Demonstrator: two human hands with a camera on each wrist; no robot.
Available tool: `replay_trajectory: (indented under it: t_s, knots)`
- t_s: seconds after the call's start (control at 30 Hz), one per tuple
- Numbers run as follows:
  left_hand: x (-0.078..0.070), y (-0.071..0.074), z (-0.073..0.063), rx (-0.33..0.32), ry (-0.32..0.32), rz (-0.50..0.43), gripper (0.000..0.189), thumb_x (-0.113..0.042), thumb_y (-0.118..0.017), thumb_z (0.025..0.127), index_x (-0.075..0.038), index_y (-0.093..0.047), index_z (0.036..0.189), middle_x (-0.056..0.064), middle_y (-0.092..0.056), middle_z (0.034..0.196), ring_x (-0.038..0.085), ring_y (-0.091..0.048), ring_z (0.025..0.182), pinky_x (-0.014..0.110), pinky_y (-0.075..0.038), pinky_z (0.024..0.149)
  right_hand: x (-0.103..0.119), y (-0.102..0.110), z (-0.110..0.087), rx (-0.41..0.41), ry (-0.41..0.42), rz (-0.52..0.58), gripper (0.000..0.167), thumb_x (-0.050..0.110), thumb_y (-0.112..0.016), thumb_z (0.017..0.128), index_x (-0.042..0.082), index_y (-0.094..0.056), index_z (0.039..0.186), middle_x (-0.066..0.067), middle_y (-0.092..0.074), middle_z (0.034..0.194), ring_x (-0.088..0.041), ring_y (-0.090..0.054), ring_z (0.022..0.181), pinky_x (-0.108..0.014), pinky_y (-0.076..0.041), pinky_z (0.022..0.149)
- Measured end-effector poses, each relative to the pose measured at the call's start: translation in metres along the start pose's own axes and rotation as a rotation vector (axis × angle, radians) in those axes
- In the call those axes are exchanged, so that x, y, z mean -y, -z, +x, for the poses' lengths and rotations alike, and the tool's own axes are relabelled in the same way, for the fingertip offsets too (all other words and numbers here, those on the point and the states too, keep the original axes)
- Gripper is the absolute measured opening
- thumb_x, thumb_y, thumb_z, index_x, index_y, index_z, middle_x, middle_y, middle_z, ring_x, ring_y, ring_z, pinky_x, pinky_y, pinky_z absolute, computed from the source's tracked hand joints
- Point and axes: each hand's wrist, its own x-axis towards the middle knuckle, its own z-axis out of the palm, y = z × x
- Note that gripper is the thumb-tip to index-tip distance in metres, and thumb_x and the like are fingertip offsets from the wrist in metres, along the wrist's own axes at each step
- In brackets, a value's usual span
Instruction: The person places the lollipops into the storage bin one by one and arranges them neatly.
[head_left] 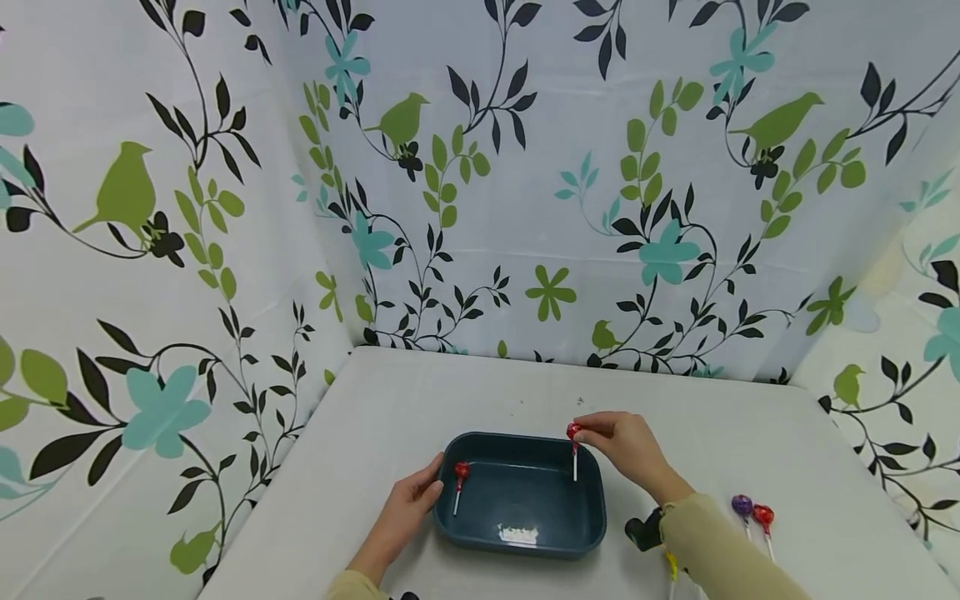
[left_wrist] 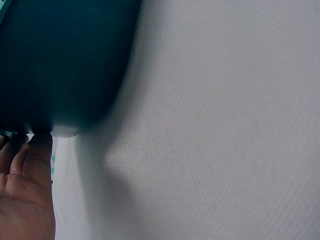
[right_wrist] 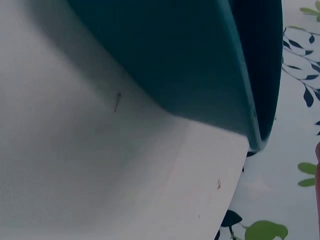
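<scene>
My left hand (head_left: pixel 405 510) grips the left end of a dark teal plastic bin (head_left: pixel 517 496), with the fingertips against its wall in the left wrist view. Inside the bin at the left lies a red lollipop (head_left: pixel 462 472), its white stick toward me. Over the bin's right back corner, my right hand (head_left: pixel 624 446) pinches another red lollipop (head_left: pixel 575 450) by its wrapped head, stick hanging downward. The right wrist view shows the bin's outer wall (right_wrist: pixel 190 65) and only a sliver of the hand at the edge.
Right of the bin, a purple lollipop (head_left: pixel 742 505) and a red lollipop (head_left: pixel 763 517) lie on the white table (head_left: pixel 420 392). A yellow-wrapped lollipop (head_left: pixel 671 567) is partly hidden by the right sleeve (head_left: pixel 720 542). Patterned curtains (head_left: pixel 480 250) enclose the back and sides.
</scene>
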Motion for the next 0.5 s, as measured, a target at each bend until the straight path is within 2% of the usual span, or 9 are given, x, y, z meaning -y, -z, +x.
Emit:
replay_trajectory:
  t_s: [0.2, 0.5]
  knots:
    - [0.001, 0.002, 0.000, -0.001, -0.003, 0.005, 0.051, -0.008, -0.055, 0.105, 0.001, -0.042, 0.153, 0.021, -0.037, 0.160, 0.043, -0.036, 0.149, 0.046, -0.045, 0.113, 0.026, -0.030, 0.012, 0.057, 0.056, -0.012, 0.022, 0.024, -0.078, 0.089, 0.012, -0.081, 0.108, 0.001, -0.079, 0.098, -0.011, -0.073, 0.087, -0.035, -0.065, 0.083]
    - [0.003, 0.002, 0.001, 0.000, -0.011, 0.006, 0.050, -0.010, -0.055, 0.105, 0.001, -0.043, 0.152, 0.022, -0.038, 0.159, 0.044, -0.038, 0.147, 0.043, -0.046, 0.113, 0.059, -0.074, 0.027, 0.244, 0.160, -0.036, 0.014, 0.023, -0.078, 0.090, 0.012, -0.081, 0.100, 0.003, -0.079, 0.091, -0.013, -0.074, 0.085, -0.033, -0.064, 0.077]
